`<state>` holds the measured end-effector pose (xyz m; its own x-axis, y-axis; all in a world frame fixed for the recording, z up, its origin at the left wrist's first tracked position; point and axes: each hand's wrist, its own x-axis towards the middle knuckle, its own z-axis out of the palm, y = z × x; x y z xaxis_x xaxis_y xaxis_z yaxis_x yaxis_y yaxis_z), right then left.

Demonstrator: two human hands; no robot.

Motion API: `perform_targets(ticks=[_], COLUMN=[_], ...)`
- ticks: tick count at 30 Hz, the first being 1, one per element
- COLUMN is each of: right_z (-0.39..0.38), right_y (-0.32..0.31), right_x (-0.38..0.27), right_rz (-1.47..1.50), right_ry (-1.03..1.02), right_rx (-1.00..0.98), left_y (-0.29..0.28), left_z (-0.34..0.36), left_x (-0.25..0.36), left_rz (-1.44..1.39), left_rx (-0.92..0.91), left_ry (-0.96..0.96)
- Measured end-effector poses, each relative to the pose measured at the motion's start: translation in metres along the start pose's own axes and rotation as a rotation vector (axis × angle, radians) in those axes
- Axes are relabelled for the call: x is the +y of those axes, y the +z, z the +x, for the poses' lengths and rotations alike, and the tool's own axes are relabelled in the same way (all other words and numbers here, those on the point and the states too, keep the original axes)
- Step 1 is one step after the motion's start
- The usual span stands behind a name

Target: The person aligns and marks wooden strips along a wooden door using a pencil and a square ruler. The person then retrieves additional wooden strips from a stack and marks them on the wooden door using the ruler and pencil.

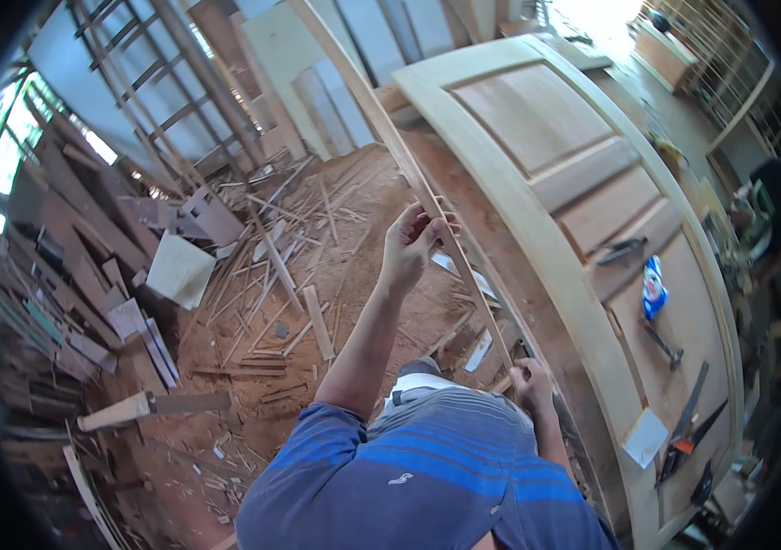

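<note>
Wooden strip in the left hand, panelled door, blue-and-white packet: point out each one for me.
Wooden strip (408, 162): head view, its length just above the left hand (411, 243).
Panelled door (539, 115): head view, its uppermost panel.
Blue-and-white packet (653, 289): head view, its middle.

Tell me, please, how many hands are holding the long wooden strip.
2: the left hand pinches the long wooden strip partway along, and the right hand holds it near its lower end. None seems hidden.

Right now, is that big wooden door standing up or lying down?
Lying down: the wooden door faces up, with a blue-and-white packet and a white square resting on it.
</note>
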<state>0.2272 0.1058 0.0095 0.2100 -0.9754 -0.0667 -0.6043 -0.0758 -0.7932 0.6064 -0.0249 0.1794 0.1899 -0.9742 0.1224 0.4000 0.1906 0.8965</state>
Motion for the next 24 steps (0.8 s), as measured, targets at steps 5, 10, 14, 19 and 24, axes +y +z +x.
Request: perform_targets(ticks=[5,10,14,19,24], right_z=[0.093,0.157,0.221,0.289,0.345], right_y=[0.054,0.085,0.127,0.199,0.269], right_x=[-0.097,-0.210,-0.285,-0.358,-0.387], right_rz=[0.039,0.240,0.123,0.273,0.315], right_ry=[-0.182,-0.176,-0.496,-0.545,-0.625], right_rx=[-0.162,-0.300,-0.369,-0.522,-0.547], left_y=[-0.098,-0.151,-0.190,-0.220,-0.266], left_z=[-0.001,-0.005,0.001,0.045,0.095], left_x=[0.051,0.090,0.108,0.138,0.145], left_rz=[0.167,0.266,0.423,0.488,0.562], left_rx=[0.183,0.340,0.463,0.555,0.556], left_ry=[0.142,0.225,0.274,0.236,0.285])
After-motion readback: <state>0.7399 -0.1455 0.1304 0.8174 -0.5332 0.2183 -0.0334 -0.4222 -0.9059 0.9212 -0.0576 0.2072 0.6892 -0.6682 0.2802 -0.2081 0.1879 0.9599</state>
